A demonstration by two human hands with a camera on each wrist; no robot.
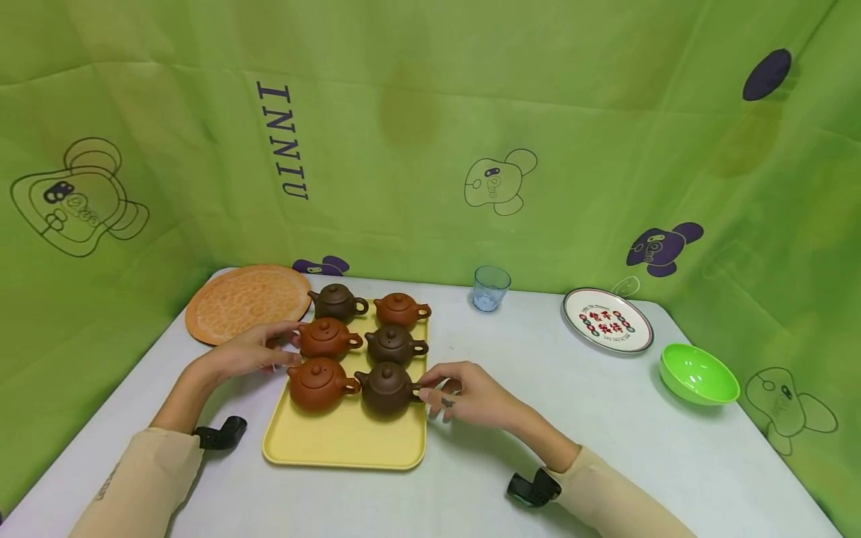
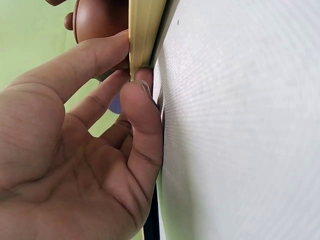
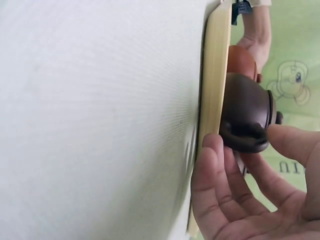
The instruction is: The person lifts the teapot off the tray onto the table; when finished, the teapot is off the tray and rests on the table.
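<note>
A yellow tray (image 1: 346, 442) lies on the white table, bearing several small teapots in two columns. The left column has a dark brown teapot (image 1: 336, 303) at the back and two reddish-brown teapots in front. A reddish-brown teapot (image 1: 401, 310) stands behind two dark ones on the right. At the tray's left side, my left hand (image 1: 252, 349) pinches the rim, thumb above and fingers along the lower edge. My right hand (image 1: 471, 394) is at the right side. Its fingers touch the tray's outer edge, while its thumb is raised beside the handle of the front dark teapot (image 3: 246, 102).
A round, orange-brown patterned mat (image 1: 249, 299) lies at the back left, close to the tray. Toward the back stands a blue glass (image 1: 490, 290). Farther right are a white printed plate (image 1: 608, 320) and a green bowl (image 1: 699, 375). Green curtains border the table.
</note>
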